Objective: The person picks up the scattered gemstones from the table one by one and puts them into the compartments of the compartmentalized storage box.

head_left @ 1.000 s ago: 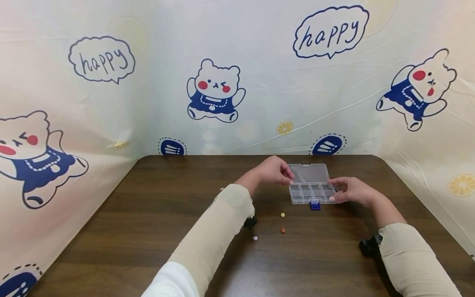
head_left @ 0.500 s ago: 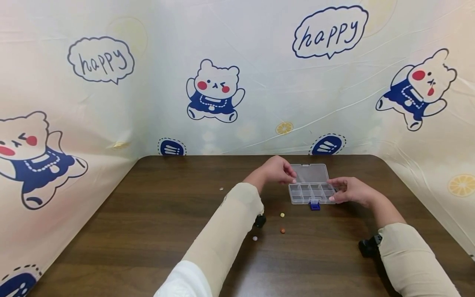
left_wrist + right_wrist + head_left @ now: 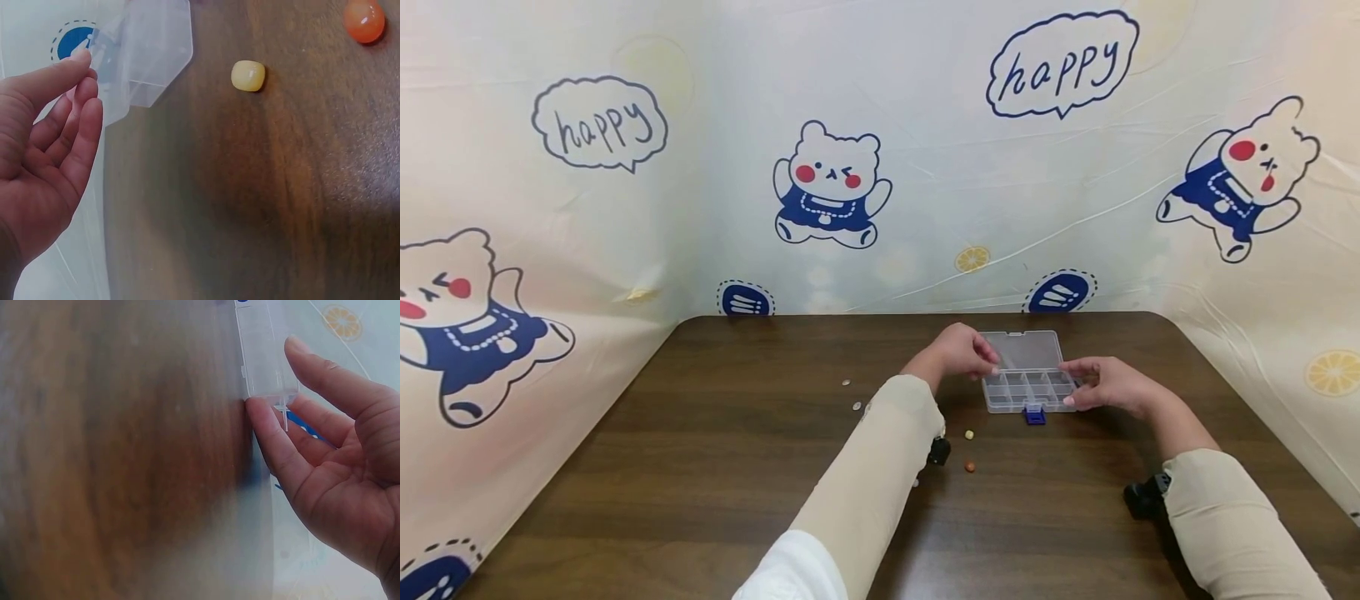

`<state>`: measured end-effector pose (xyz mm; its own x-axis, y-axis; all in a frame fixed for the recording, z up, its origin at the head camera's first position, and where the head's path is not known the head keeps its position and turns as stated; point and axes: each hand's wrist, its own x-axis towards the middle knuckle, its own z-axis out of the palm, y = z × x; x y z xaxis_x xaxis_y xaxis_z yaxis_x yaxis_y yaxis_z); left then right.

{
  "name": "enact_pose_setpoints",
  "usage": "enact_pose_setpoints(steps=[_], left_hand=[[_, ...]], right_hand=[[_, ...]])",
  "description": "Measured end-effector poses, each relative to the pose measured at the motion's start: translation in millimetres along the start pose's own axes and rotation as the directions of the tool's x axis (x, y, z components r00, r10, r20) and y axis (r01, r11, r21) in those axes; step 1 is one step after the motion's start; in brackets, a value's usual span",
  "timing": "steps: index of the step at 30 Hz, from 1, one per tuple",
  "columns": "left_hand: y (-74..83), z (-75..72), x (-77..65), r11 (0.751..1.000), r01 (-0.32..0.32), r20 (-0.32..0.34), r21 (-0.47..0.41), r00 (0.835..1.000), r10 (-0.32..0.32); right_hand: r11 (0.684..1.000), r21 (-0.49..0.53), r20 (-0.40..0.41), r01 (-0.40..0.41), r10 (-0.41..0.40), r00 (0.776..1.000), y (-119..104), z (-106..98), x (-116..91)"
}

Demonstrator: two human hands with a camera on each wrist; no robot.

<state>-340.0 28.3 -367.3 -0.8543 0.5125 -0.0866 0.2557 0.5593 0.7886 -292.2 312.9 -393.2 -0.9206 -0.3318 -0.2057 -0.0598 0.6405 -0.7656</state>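
Observation:
A clear plastic compartment box [image 3: 1009, 408] stands at the far right of the table, its lid [image 3: 1030, 350] tipped back and a blue clasp [image 3: 1034, 416] at its front. My left hand [image 3: 961, 352] is at the box's back left corner, thumb and forefinger tips together. In the left wrist view, the left fingers [image 3: 78, 147] are curled and overlap the clear plastic; I cannot tell what lies between the tips. My right hand [image 3: 1112, 387] holds the box's right end between thumb and fingers. The right wrist view shows the forefinger [image 3: 269, 428] at the box's corner.
In front of the box lie a yellow bead [image 3: 969, 435] and an orange bead [image 3: 970, 467]. A pale bead [image 3: 916, 482] is mostly hidden by the left sleeve. Two small whitish pieces [image 3: 857, 406] lie left of the left arm. A printed cloth [image 3: 917, 208] hangs behind the table.
My left forearm has shifted right, bringing the whitish pieces into view and covering most of the pale bead. The left fingertips stay by the box's back left corner. The right hand keeps its place.

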Motion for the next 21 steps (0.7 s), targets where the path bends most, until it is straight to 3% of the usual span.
enact_pose_setpoints(steps=[13, 21], left_hand=[[-12.2, 9.8, -0.2, 0.989, 0.101, -0.067, -0.108, 0.992, -0.109], [-15.0, 11.4, -3.5, 0.980, 0.116, -0.097, -0.162, 0.986, -0.133]], right_hand=[[1.000, -0.012, 0.003, 0.007, -0.007, 1.000, -1, 0, 0], [0.999, -0.032, -0.002, 0.009, -0.009, 1.000, -1, -2, -2]])
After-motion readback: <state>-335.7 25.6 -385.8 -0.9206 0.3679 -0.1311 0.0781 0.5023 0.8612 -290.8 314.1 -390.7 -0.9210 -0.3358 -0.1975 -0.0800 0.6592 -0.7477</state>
